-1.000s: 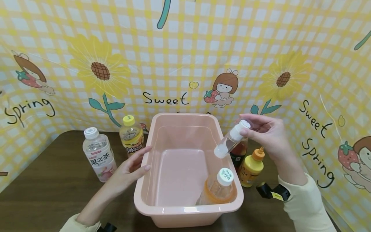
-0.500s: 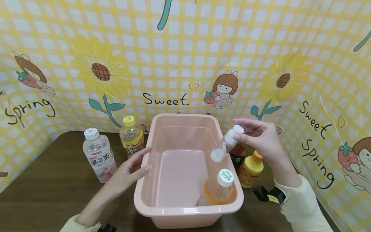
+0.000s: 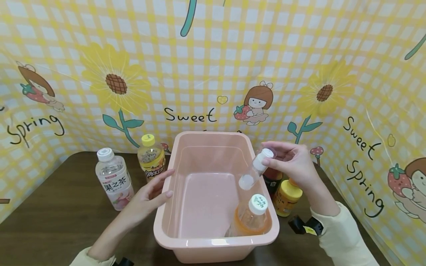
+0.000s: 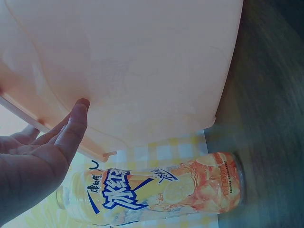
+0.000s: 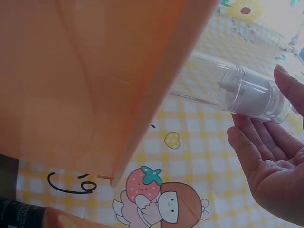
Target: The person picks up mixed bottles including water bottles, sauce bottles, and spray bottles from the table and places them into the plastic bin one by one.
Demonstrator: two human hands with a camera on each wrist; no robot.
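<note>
A clear cylindrical bottle with a white top (image 3: 255,168) is pinched between the thumb and fingers of my right hand (image 3: 293,162). It tilts over the right rim of the pink plastic tub (image 3: 216,242), its base pointing down into the tub. In the right wrist view the bottle (image 5: 242,92) passes partly behind the tub wall. My left hand (image 3: 149,195) holds the tub's left rim, thumb and forefinger over the edge. A fingertip (image 4: 81,105) presses the outer wall in the left wrist view. Inside the tub's near right corner stands an orange-banded bottle with a white cap (image 3: 254,216).
Left of the tub stand a fruit tea bottle (image 3: 114,181) and a yellow-capped iced tea bottle (image 3: 151,159). At the right are a yellow squeeze bottle (image 3: 287,197) and a dark-labelled bottle (image 3: 271,181), partly hidden by my right hand. A checked cloth (image 3: 206,66) hangs behind the table (image 3: 50,221).
My right hand has moved left and downward with the clear bottle, bringing its base further in over the tub. The left hand has stayed at the rim.
</note>
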